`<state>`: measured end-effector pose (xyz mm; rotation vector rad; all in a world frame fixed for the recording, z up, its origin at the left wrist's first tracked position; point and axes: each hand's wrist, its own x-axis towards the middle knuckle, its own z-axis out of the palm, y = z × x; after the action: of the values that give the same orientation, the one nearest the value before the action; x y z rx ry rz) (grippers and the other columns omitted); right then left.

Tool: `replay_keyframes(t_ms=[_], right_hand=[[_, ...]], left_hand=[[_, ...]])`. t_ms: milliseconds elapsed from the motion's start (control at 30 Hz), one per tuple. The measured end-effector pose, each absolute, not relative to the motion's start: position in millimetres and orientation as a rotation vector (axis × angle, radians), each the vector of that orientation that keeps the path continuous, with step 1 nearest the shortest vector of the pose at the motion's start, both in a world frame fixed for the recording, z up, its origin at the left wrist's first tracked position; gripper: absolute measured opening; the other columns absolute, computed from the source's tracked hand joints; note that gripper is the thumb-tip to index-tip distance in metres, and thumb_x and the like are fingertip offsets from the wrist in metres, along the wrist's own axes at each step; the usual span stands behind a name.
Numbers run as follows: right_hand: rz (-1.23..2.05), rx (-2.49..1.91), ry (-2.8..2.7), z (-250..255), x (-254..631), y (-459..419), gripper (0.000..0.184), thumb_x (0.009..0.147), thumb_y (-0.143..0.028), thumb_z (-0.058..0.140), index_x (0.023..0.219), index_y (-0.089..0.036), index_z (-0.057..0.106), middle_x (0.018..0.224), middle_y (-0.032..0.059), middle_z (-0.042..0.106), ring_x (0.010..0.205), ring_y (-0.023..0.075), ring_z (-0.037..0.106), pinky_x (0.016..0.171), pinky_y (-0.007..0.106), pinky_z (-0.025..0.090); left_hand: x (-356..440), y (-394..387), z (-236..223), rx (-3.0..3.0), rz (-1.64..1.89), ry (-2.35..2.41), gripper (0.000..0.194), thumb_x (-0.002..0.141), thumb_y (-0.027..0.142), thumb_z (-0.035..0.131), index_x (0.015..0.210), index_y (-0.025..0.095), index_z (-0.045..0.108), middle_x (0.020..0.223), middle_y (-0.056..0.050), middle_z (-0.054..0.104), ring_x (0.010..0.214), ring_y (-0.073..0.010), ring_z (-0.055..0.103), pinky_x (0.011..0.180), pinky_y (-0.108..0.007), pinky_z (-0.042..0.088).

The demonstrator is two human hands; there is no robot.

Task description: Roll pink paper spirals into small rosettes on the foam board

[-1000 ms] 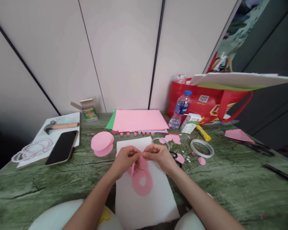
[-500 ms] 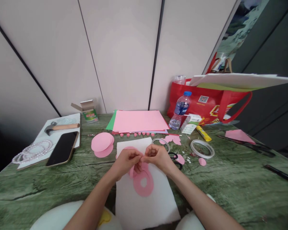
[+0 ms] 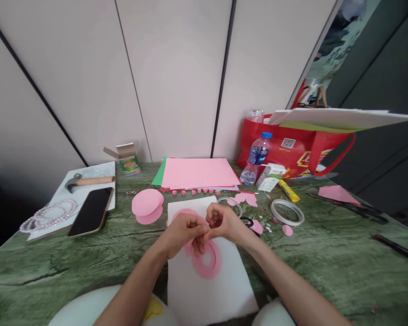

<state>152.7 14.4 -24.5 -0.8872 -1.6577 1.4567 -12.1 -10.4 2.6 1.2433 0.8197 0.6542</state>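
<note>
Left hand [image 3: 185, 233], right hand [image 3: 226, 226]: fingertips pressed together, on what I can't tell | blocking pink paper ring [image 3: 208, 273] partly | white rectangular sheet [image 3: 214, 303] beneath | round white tape roll [image 3: 292, 222] rightward

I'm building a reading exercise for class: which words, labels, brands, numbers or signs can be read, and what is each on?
No word, brand or number reads clearly.
Red bag: a QR code; its lettering and logo are too blurred.
Green box: front lettering too blurred.
Bottle: label lettering too blurred.
White carton: print too small.
Yellow tube: no print can be made out.
</note>
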Motion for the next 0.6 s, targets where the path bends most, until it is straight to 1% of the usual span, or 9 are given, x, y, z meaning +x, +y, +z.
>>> replay_keyframes(t_ms=[133,200,300,333,367,400,433,500,600], right_hand=[[1.332,-0.891,-1.807,-23,151,15,0.052,0.040,-0.034,0.083,0.065,-0.019,0.040,0.055,-0.0096,0.039,0.046,0.0044,0.029,0.041,0.019,0.021],[1.213,-0.897,-1.902,-20,154,25,0.046,0.046,-0.038,0.080,0.065,-0.019,0.043,0.054,-0.0086,0.041,0.046,0.0053,0.032,0.042,0.019,0.023],[0.869,-1.015,-1.963,-14,171,57,0.028,0.071,-0.044,0.060,0.072,-0.017,0.052,0.060,-0.0024,0.053,0.053,0.0099,0.046,0.050,0.021,0.035],[0.674,-1.139,-1.973,-13,179,71,0.025,0.079,-0.041,0.051,0.075,-0.016,0.055,0.063,0.0000,0.056,0.057,0.0113,0.050,0.053,0.022,0.038],[0.446,-1.285,-2.025,-12,188,85,0.023,0.082,-0.036,0.047,0.078,-0.016,0.057,0.068,0.0024,0.059,0.061,0.0123,0.053,0.057,0.023,0.039],[0.222,-1.422,-2.137,-12,196,99,0.019,0.082,-0.031,0.048,0.081,-0.016,0.060,0.073,0.0040,0.061,0.065,0.0132,0.054,0.061,0.024,0.040],[0.157,-1.471,-2.168,-13,204,111,0.014,0.079,-0.026,0.052,0.082,-0.015,0.062,0.079,0.0064,0.062,0.070,0.0148,0.056,0.066,0.025,0.040],[0.111,-1.501,-2.243,-19,214,130,0.009,0.072,-0.019,0.059,0.079,-0.016,0.065,0.086,0.0081,0.063,0.078,0.0170,0.056,0.071,0.026,0.040],[0.074,-1.499,-2.377,-32,217,142,0.009,0.065,-0.017,0.066,0.074,-0.017,0.067,0.089,0.0076,0.063,0.087,0.0189,0.054,0.075,0.025,0.039]], left_hand=[[-12,-12,3,1.225,0.635,0.792,0.029,0.074,0.036,0.058,0.060,0.011,0.054,0.045,-0.001,0.057,0.034,-0.0086,0.050,0.034,-0.018,0.040],[-12,-12,3,1.230,0.629,0.810,0.028,0.076,0.035,0.056,0.059,0.012,0.054,0.045,-0.001,0.057,0.035,-0.0085,0.050,0.035,-0.018,0.039],[-13,-12,4,1.240,0.664,0.886,0.028,0.077,0.034,0.054,0.059,0.013,0.052,0.046,-0.001,0.057,0.036,-0.0094,0.052,0.034,-0.018,0.038],[-14,-12,5,1.245,0.680,0.905,0.027,0.077,0.034,0.054,0.059,0.013,0.051,0.046,-0.001,0.057,0.036,-0.0095,0.052,0.034,-0.018,0.037],[-15,-11,5,1.247,0.691,0.917,0.027,0.077,0.034,0.053,0.061,0.013,0.051,0.046,-0.001,0.058,0.036,-0.0094,0.051,0.034,-0.018,0.036],[-15,-11,5,1.247,0.697,0.923,0.026,0.078,0.034,0.052,0.062,0.013,0.052,0.046,-0.001,0.058,0.035,-0.0093,0.051,0.034,-0.018,0.036],[-16,-10,5,1.245,0.697,0.926,0.026,0.078,0.035,0.052,0.064,0.013,0.052,0.047,-0.002,0.059,0.034,-0.0092,0.051,0.033,-0.018,0.035],[-17,-10,6,1.244,0.689,0.941,0.025,0.078,0.035,0.052,0.065,0.013,0.053,0.046,-0.002,0.059,0.033,-0.0090,0.050,0.033,-0.018,0.034],[-17,-9,6,1.257,0.688,0.970,0.025,0.077,0.035,0.052,0.066,0.013,0.053,0.046,-0.002,0.059,0.033,-0.0092,0.050,0.033,-0.018,0.033]])
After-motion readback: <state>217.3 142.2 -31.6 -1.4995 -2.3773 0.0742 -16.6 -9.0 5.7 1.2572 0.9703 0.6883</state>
